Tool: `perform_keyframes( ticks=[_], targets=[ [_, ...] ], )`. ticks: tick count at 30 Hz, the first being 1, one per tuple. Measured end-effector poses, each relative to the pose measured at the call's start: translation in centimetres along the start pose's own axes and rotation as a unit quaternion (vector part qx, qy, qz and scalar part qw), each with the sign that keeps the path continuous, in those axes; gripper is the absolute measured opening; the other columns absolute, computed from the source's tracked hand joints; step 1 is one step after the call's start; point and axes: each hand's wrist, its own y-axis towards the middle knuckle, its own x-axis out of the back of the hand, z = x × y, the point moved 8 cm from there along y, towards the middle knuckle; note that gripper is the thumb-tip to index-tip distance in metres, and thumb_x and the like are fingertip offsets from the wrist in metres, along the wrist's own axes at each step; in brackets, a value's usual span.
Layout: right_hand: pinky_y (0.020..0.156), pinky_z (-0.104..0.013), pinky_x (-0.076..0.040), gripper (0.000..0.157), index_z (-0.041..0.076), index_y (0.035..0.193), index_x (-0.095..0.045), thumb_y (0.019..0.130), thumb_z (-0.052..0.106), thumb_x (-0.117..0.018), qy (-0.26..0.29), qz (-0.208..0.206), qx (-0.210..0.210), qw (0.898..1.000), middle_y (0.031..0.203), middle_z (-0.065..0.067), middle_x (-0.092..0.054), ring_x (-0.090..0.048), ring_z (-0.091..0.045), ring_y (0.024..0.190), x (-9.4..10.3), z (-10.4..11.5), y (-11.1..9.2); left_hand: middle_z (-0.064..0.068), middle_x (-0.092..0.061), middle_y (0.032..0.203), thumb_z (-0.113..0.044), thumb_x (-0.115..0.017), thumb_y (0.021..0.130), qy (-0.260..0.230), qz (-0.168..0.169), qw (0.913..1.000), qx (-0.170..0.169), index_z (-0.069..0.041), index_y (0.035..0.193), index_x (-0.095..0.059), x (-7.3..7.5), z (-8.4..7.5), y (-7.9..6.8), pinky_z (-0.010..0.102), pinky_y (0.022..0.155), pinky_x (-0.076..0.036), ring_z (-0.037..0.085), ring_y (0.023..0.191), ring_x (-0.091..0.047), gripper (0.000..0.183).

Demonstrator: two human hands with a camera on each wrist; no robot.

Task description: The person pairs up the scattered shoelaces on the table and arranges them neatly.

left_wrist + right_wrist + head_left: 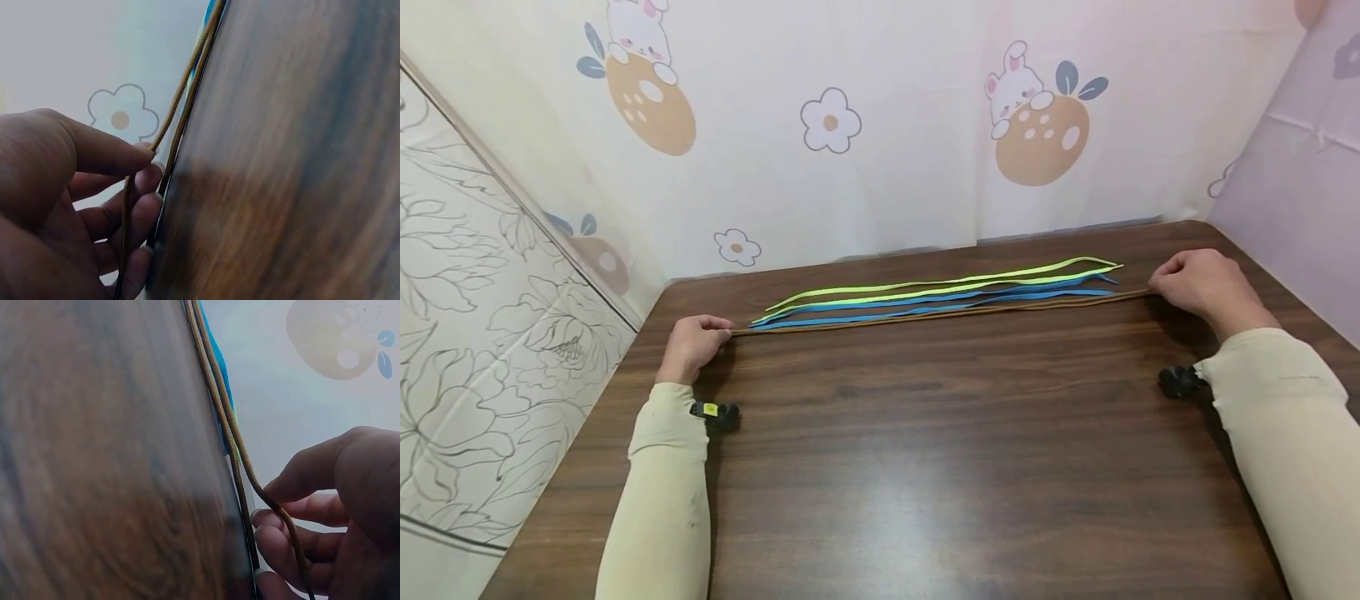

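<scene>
A long brown round shoelace [865, 324] stretches across the far part of the table, with two strands side by side in both wrist views. Near its left end, my left hand [696, 342] pinches one strand between thumb and fingertips. My right hand [1210, 287] pinches a strand at the other end, close to the tabletop. Just behind the brown lace lie blue flat laces [1075, 293], roughly parallel to it. Farther back, a yellow-green lace [820, 292] lies in two lengths. In the right wrist view the brown strand [284, 515] runs past my fingertips.
The dark wood table [925, 433] meets a patterned wall covering [910, 167] just beyond the laces. A panel with flower line drawings [482, 333] stands along the left side. Small black devices are strapped at the left wrist [722, 416] and right wrist [1180, 382].
</scene>
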Motion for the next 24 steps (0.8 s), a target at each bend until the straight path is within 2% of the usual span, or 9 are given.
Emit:
perform_keyframes(
  ticks=[6,10,13,14,17,20,22,24],
  targets=[
    [0.082,-0.063,-0.042,0.034,-0.005,0.107,-0.064,0.092,0.023,-0.053,-0.007,-0.005,0.012,1.0,0.109,-0.03,-0.058,-0.05,-0.048,0.096,0.0,0.1,0.0,0.02,-0.062,0.125,-0.006,-0.054,0.097,0.035,-0.014,0.9993,-0.008,-0.001,0.119,-0.07,0.1,0.0,0.0,0.046,0.092,-0.04,0.034,0.112,-0.05,0.028],
    [0.085,-0.065,-0.041,0.034,-0.007,0.111,-0.063,0.092,0.019,-0.053,-0.011,-0.008,0.013,1.0,0.112,-0.032,-0.057,-0.05,-0.052,0.101,-0.1,0.0,0.0,0.016,-0.067,0.124,-0.003,-0.049,0.094,0.042,-0.026,0.9988,-0.005,-0.007,0.12,-0.07,0.3,0.0,0.0,0.063,0.104,-0.026,0.036,0.12,-0.05,0.034],
    [0.082,-0.065,-0.041,0.033,-0.006,0.111,-0.063,0.092,0.02,-0.053,-0.011,-0.009,-0.002,1.0,0.111,-0.032,-0.056,-0.049,-0.052,0.1,-0.1,-0.2,-0.1,0.016,-0.066,0.124,-0.003,-0.047,0.092,0.037,-0.037,0.9986,-0.001,-0.008,0.12,-0.07,0.4,0.1,0.1,0.072,0.105,-0.014,0.038,0.123,-0.048,0.037],
    [0.085,-0.068,-0.039,0.033,-0.005,0.111,-0.062,0.092,0.021,-0.052,-0.009,-0.007,-0.012,1.0,0.112,-0.032,-0.055,-0.047,-0.053,0.102,0.0,-0.3,-0.2,0.016,-0.066,0.124,-0.003,-0.047,0.092,0.036,-0.042,0.9985,0.0,-0.008,0.12,-0.07,0.4,0.1,0.1,0.073,0.105,-0.013,0.039,0.123,-0.048,0.037],
    [0.093,-0.077,-0.029,0.035,-0.003,0.111,-0.06,0.093,0.025,-0.05,-0.003,-0.003,-0.043,0.999,0.116,-0.032,-0.052,-0.043,-0.058,0.108,0.0,-0.5,-0.3,0.017,-0.066,0.121,-0.007,-0.05,0.095,0.03,-0.058,0.9979,0.002,-0.007,0.119,-0.07,0.6,0.1,0.2,0.071,0.105,-0.015,0.037,0.119,-0.05,0.031],
    [0.095,-0.083,-0.017,0.036,-0.002,0.111,-0.059,0.093,0.027,-0.047,0.002,-0.009,-0.061,0.998,0.118,-0.032,-0.051,-0.039,-0.06,0.113,0.1,-0.4,-0.3,0.017,-0.066,0.119,-0.012,-0.051,0.097,0.025,-0.077,0.9967,-0.011,-0.005,0.118,-0.07,0.8,-0.3,0.2,0.059,0.101,-0.031,0.034,0.112,-0.052,0.029],
    [0.095,-0.079,-0.025,0.037,-0.002,0.113,-0.058,0.094,0.027,-0.045,0.003,-0.02,-0.052,0.998,0.118,-0.032,-0.051,-0.041,-0.058,0.111,0.2,0.0,-0.3,0.017,-0.065,0.118,-0.015,-0.052,0.099,0.018,-0.084,0.9958,-0.032,-0.004,0.118,-0.069,0.7,-0.9,0.1,0.05,0.093,-0.039,0.033,0.106,-0.053,0.028],
    [0.091,-0.073,-0.033,0.039,-0.003,0.115,-0.058,0.095,0.027,-0.044,0.004,-0.032,-0.029,0.999,0.118,-0.032,-0.053,-0.044,-0.055,0.109,0.2,0.7,-0.2,0.017,-0.064,0.119,-0.018,-0.052,0.101,0.013,-0.082,0.9948,-0.06,-0.003,0.12,-0.069,0.5,-1.8,0.1,0.045,0.087,-0.043,0.032,0.104,-0.054,0.029]
  ],
)
